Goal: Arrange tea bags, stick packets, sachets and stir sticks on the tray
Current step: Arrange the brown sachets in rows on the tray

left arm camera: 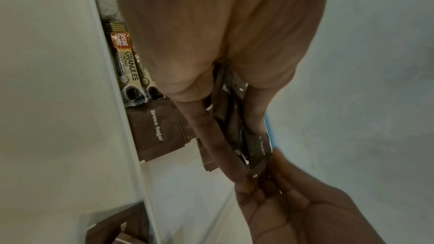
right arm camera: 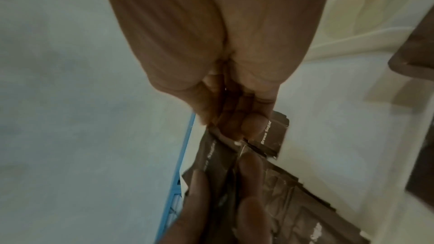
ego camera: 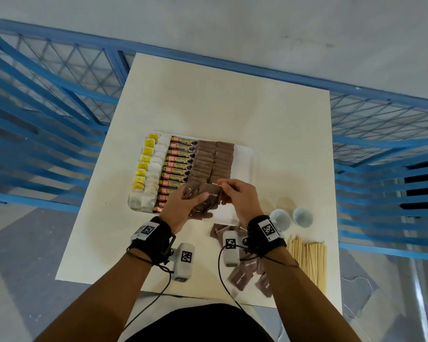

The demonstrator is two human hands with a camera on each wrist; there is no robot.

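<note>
Our left hand (ego camera: 183, 206) gripped a bunch of brown sugar sachets (ego camera: 203, 201) in curled fingers at the middle of the frame. Our right hand (ego camera: 240, 196) pinched the top sachet (ego camera: 216, 184) by its edge. Just above them sat the white tray (ego camera: 242, 159) on the table (ego camera: 208, 99), with tea bags (ego camera: 146, 169), stick packets (ego camera: 178, 164) and sachets in rows. Stir sticks (ego camera: 309, 257) lay at lower right.
</note>
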